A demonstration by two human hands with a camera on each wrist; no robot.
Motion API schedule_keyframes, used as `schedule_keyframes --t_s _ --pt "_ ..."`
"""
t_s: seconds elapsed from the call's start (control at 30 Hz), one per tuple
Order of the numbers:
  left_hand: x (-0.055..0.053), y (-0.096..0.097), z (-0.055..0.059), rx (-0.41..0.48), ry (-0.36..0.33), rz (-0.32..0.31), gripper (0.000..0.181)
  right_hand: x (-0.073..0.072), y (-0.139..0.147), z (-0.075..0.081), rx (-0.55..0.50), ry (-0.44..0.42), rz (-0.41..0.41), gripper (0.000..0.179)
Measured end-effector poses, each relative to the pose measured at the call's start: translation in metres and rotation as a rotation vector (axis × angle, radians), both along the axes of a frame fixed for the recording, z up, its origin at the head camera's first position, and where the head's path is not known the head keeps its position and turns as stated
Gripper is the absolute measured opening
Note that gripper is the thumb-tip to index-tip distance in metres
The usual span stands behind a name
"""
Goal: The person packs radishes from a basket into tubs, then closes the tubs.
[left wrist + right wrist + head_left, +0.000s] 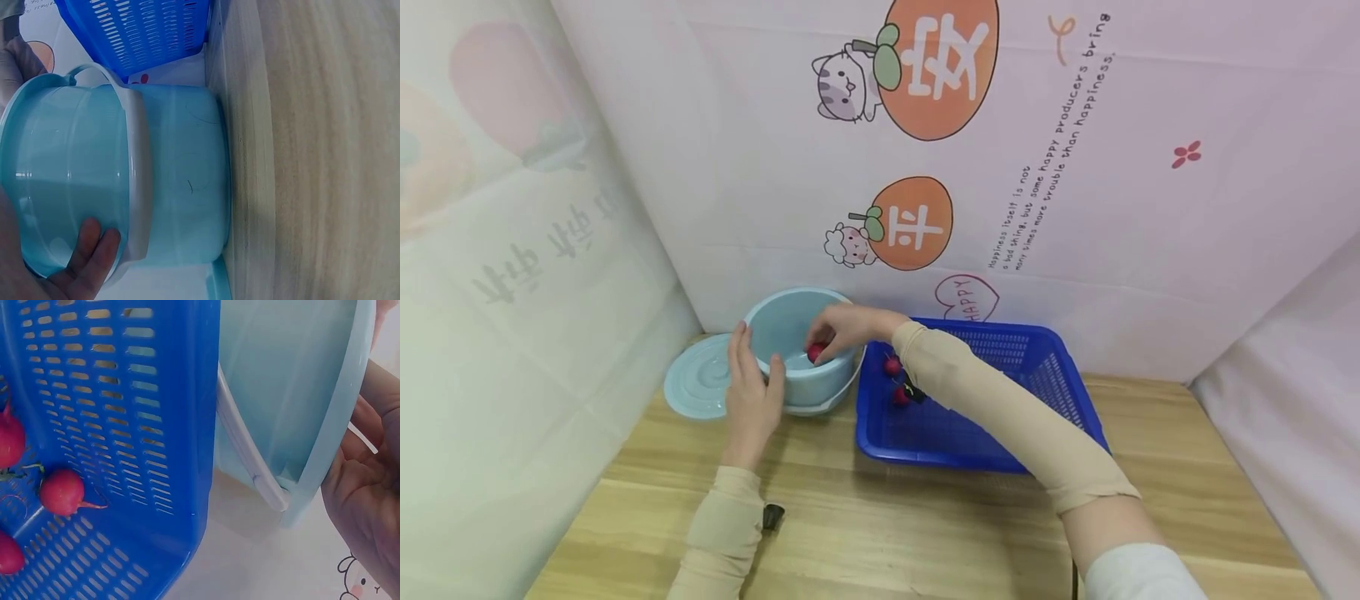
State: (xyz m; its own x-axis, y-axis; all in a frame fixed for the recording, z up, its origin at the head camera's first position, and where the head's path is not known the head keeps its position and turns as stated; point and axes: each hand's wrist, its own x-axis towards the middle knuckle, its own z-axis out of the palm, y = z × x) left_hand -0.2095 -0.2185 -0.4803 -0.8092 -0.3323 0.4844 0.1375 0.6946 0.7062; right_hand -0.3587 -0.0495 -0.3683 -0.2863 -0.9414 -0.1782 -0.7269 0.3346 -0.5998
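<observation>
I have the light blue bucket upright on the wooden table, and I read everything else from it. Over the bucket's mouth, towards its near right side, I see my right hand with thumb and fingers clamped on a red radish; the radish shows below the rim line in the head view, but I cannot tell whether it touches the wall or the bottom. The right wrist camera gives me that hand beside the rim, with the radish hidden from it. At the bucket's near left side is my left hand, its thumb and fingers apart and laid against the rim and outer wall. The white handle hangs down along the bucket's near side. Just right of the bucket I have the blue basket; in its end nearest the bucket lie more red radishes, three of them visible in the right wrist view, one with a thin root tail. Left of the bucket, the light blue lid lies flat on the table. Behind the bucket rises a pale cloth printed with orange fruit and small cartoon animals.
</observation>
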Motion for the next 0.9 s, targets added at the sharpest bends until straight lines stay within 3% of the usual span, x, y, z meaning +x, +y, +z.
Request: schedule_keyframes --t_s 0.3,0.6,0.9 --pt "-0.0015 -0.0006 -0.0038 -0.006 -0.004 0.008 0.067 -0.0003 0.0007 -0.0012 0.007 -0.021 -0.022 0.040" --pt "-0.0018 -0.0011 -0.0025 -0.001 -0.020 -0.014 0.068 0.0031 0.0066 0.0002 -0.014 -0.168 -0.168 0.095" --pt "-0.0020 -0.0016 -0.0022 0.000 -0.005 -0.019 0.068 0.0038 0.0084 -0.0017 -0.060 -0.224 -0.169 0.095"
